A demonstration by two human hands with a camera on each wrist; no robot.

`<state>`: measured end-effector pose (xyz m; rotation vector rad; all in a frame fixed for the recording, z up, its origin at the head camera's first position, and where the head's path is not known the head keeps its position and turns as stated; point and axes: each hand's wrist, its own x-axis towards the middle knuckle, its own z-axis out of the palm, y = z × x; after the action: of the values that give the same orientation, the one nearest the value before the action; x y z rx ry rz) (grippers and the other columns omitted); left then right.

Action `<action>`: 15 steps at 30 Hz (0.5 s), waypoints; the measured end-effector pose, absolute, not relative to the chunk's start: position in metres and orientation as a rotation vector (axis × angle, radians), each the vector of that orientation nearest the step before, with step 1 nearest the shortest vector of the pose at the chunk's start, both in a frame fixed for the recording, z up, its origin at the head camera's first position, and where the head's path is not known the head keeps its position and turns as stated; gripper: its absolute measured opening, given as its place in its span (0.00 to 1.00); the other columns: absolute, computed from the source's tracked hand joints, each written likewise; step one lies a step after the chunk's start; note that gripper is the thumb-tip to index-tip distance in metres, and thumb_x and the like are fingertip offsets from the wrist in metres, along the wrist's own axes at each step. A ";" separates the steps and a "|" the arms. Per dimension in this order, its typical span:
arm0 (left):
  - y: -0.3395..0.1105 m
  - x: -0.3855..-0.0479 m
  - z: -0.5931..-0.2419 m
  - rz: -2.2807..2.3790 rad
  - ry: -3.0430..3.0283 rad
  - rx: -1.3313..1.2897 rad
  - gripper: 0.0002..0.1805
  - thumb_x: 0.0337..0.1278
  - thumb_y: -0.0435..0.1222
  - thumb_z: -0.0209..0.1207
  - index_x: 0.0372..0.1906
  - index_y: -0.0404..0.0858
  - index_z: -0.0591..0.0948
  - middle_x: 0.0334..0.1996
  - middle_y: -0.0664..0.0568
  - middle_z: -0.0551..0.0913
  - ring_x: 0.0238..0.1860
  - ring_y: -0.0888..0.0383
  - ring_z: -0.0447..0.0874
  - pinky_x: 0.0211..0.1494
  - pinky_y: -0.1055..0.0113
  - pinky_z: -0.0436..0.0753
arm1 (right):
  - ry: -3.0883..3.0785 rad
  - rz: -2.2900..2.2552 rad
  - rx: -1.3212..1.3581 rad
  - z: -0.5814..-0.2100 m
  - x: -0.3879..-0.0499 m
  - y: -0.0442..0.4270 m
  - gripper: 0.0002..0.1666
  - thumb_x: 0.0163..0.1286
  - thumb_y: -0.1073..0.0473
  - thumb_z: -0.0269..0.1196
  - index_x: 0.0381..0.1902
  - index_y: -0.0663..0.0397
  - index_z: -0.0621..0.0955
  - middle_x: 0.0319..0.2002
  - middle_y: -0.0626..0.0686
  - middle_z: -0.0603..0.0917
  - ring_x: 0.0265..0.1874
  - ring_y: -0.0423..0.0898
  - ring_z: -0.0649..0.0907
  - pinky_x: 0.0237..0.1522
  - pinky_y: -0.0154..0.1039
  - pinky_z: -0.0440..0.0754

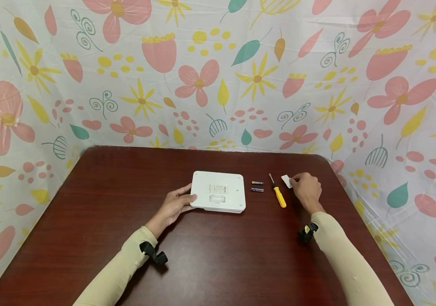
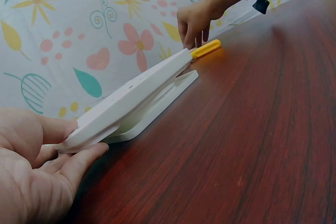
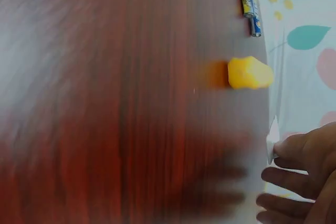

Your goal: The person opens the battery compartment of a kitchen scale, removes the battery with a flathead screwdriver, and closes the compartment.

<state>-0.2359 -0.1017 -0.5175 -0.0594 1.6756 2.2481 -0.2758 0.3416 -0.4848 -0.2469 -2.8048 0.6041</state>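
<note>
A white rectangular device has its labelled side up, with an uncovered compartment near its front edge. My left hand grips its left edge, thumb on top and fingers beneath; in the left wrist view the device is tilted, with a second white panel under it. At the right, my right hand pinches a small white piece between thumb and fingers. The right wrist view shows that piece edge-on at the fingertips of the right hand.
Two small batteries lie side by side just right of the device. Between them and my right hand is a screwdriver with a yellow handle, its tip toward the back. A flowered cloth hangs behind the dark wooden table.
</note>
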 end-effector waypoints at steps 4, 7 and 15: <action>-0.101 -0.235 -0.517 2.252 1.676 -0.064 0.34 0.67 0.23 0.59 0.77 0.32 0.65 0.46 0.42 0.86 0.41 0.58 0.87 0.47 0.64 0.89 | -2.750 0.612 -0.173 -0.482 -0.269 0.344 0.12 0.70 0.57 0.65 0.33 0.57 0.91 0.26 0.56 0.87 0.24 0.56 0.82 0.32 0.60 0.82; -0.100 -0.235 -0.517 2.251 1.674 -0.075 0.35 0.67 0.23 0.59 0.77 0.32 0.65 0.46 0.42 0.86 0.41 0.58 0.87 0.46 0.65 0.89 | -2.696 0.680 -0.125 -0.479 -0.264 0.344 0.11 0.68 0.57 0.68 0.30 0.57 0.91 0.24 0.55 0.88 0.22 0.54 0.82 0.34 0.60 0.81; -0.101 -0.235 -0.516 2.243 1.685 -0.090 0.35 0.67 0.23 0.59 0.77 0.34 0.65 0.49 0.42 0.86 0.41 0.59 0.88 0.47 0.65 0.88 | -2.713 1.207 -0.229 -0.461 -0.251 0.330 0.23 0.68 0.44 0.71 0.50 0.56 0.89 0.40 0.55 0.91 0.37 0.55 0.89 0.46 0.49 0.87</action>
<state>-0.2349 -0.1009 -0.5162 -0.0897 1.6848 2.2434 -0.2511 0.3304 -0.4609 -0.2291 -2.7135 1.2066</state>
